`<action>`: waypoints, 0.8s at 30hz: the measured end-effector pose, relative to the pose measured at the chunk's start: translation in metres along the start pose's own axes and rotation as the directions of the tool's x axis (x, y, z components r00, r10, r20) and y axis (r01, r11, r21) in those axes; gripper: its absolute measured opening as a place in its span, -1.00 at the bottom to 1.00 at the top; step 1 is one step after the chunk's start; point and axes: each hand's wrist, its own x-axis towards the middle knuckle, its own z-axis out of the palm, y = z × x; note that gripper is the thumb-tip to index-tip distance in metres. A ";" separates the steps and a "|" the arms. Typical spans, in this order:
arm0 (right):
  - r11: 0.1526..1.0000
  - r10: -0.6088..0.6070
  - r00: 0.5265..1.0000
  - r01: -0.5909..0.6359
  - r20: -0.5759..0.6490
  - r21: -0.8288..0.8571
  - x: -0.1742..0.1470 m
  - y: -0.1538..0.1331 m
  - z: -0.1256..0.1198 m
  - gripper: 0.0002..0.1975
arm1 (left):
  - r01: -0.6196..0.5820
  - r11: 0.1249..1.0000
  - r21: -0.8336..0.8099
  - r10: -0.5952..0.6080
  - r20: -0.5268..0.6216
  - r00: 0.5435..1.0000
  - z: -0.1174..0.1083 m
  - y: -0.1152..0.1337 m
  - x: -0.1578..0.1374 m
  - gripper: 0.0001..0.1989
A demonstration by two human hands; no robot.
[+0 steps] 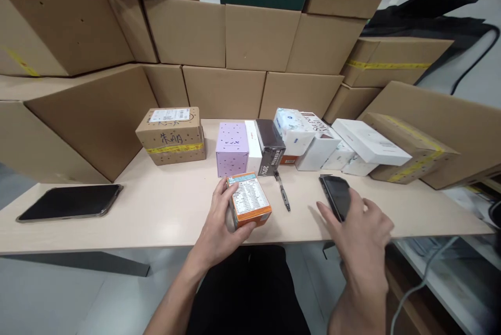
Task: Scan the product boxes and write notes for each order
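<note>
My left hand (221, 223) is closed around a small orange carton (250, 202), thumb along its near side and fingers at its far left edge. A white printed panel faces up on the carton, which is at the table's front edge. My right hand (360, 225), slightly blurred, is over the near end of a black phone-like device (337, 195). Its thumb and fingers are apart on either side of the device; whether they touch it is hard to make out. Between the carton and the device lies a pen (282, 191).
A dark phone (70, 202) lies at the table's left. Along the back stand a taped brown box (172, 136), a lilac box (232, 150), a dark box (270, 142) and several white boxes (370, 139). Stacked cardboard boxes (225, 90) wall in the table (164, 210).
</note>
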 end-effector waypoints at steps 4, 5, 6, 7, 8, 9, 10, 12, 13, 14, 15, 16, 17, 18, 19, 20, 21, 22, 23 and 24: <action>0.987 0.148 0.978 -0.138 0.146 -0.077 0.005 0.029 0.009 -0.04 | -0.030 0.999 0.023 0.030 -0.013 0.999 0.001 0.001 0.001 -0.20; 0.985 0.170 0.964 -0.158 0.203 -0.074 0.007 0.032 0.012 -0.03 | -0.030 0.999 0.031 0.031 -0.022 0.999 0.001 0.001 0.000 -0.20; 0.983 0.182 0.952 -0.171 0.248 -0.067 0.008 0.034 0.014 -0.05 | -0.028 0.999 0.040 0.029 -0.031 0.999 0.001 0.001 0.000 -0.20; 0.982 0.187 0.943 -0.178 0.276 -0.057 0.009 0.034 0.017 -0.07 | -0.025 0.999 0.046 0.027 -0.039 0.999 0.002 0.001 0.000 -0.20; 0.982 0.187 0.941 -0.182 0.283 -0.044 0.009 0.033 0.018 -0.10 | -0.023 0.998 0.051 0.026 -0.045 0.999 0.002 0.001 0.000 -0.20; 0.983 0.183 0.945 -0.182 0.271 -0.028 0.009 0.032 0.020 -0.13 | -0.023 0.998 0.053 0.025 -0.051 0.998 0.002 0.001 -0.001 -0.21; 0.983 0.178 0.953 -0.182 0.246 -0.008 0.008 0.031 0.020 -0.15 | -0.026 0.998 0.055 0.029 -0.055 0.998 0.002 0.001 -0.001 -0.21; 0.982 0.175 0.968 -0.185 0.177 0.039 0.004 0.028 0.020 -0.16 | -0.039 0.997 0.059 0.043 -0.065 0.997 0.002 0.001 -0.002 -0.22; 0.980 0.173 0.974 -0.185 0.147 0.067 0.002 0.027 0.019 -0.15 | -0.046 0.997 0.062 0.051 -0.072 0.996 0.002 0.000 -0.003 -0.23; 0.978 0.168 0.978 -0.181 0.123 0.100 -0.002 0.025 0.018 -0.13 | -0.054 0.996 0.066 0.059 -0.079 0.995 0.002 0.000 -0.003 -0.24; 0.974 0.162 0.981 -0.177 0.108 0.140 -0.006 0.023 0.016 -0.11 | -0.060 0.996 0.069 0.065 -0.083 0.994 0.002 -0.001 -0.004 -0.25; 0.967 0.157 0.982 -0.174 0.103 0.188 -0.011 0.020 0.013 -0.09 | -0.064 0.995 0.072 0.071 -0.088 0.994 0.002 -0.001 -0.004 -0.26; 0.953 0.155 0.983 -0.175 0.101 0.246 -0.016 0.017 0.009 -0.08 | -0.067 0.995 0.077 0.074 -0.092 0.993 0.002 -0.001 -0.005 -0.26; 0.934 0.159 0.982 -0.182 0.101 0.308 -0.022 0.011 0.005 -0.08 | -0.070 0.994 0.084 0.078 -0.095 0.992 0.002 -0.001 -0.005 -0.27; 0.908 0.164 0.981 -0.191 0.103 0.374 -0.029 0.005 0.000 -0.08 | -0.074 0.993 0.093 0.083 -0.100 0.991 0.002 -0.001 -0.005 -0.28; 0.877 0.170 0.980 -0.199 0.104 0.437 -0.036 -0.003 -0.005 -0.09 | -0.080 0.991 0.104 0.091 -0.107 0.990 0.002 -0.001 -0.006 -0.29; 0.846 0.167 0.980 -0.198 0.106 0.495 -0.043 -0.012 -0.011 -0.10 | -0.089 0.989 0.117 0.102 -0.117 0.988 0.002 0.000 -0.006 -0.30; 0.816 0.152 0.982 -0.188 0.112 0.547 -0.049 -0.021 -0.016 -0.12 | -0.100 0.987 0.129 0.117 -0.129 0.985 0.002 0.001 -0.006 -0.33; 0.789 0.127 0.985 -0.172 0.117 0.591 -0.056 -0.031 -0.022 -0.13 | -0.115 0.983 0.142 0.136 -0.145 0.980 0.002 0.002 -0.006 -0.35; 0.764 0.095 0.988 -0.151 0.121 0.627 -0.061 -0.041 -0.027 -0.14 | -0.131 0.979 0.153 0.156 -0.162 0.974 0.002 0.003 -0.007 -0.37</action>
